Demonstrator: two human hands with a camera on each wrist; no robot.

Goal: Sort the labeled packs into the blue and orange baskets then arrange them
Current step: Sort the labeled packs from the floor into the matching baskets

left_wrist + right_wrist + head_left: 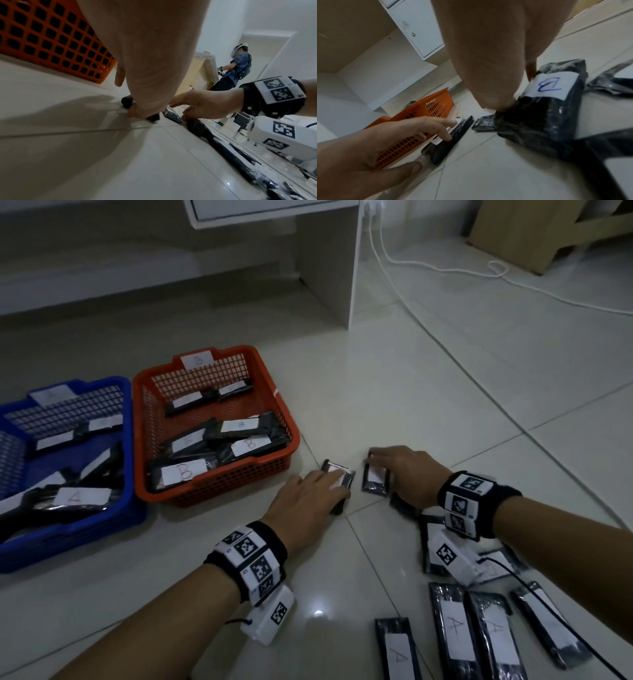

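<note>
My left hand (pixel 308 494) lies with straight fingers on a black pack with a white label (pixel 340 475), just right of the orange basket (pixel 239 474). That basket, tagged B, holds several B packs (pixel 185 472). The blue basket (pixel 128 440) at the left holds A packs (pixel 77 496). My right hand (pixel 404 469) rests fingers-down on a second small pack (pixel 375 484). In the right wrist view a B-labelled pack (pixel 549 83) lies under my palm, and my left hand (pixel 385 136) touches its pack (pixel 452 136). Neither pack is lifted.
Several loose packs marked A (pixel 455 628) lie on the tiled floor at the lower right, with a black cable (pixel 548 607) across them. A white cabinet panel (pixel 354 268) and white cords (pixel 445 268) stand behind. Another person (pixel 240 67) stands far off.
</note>
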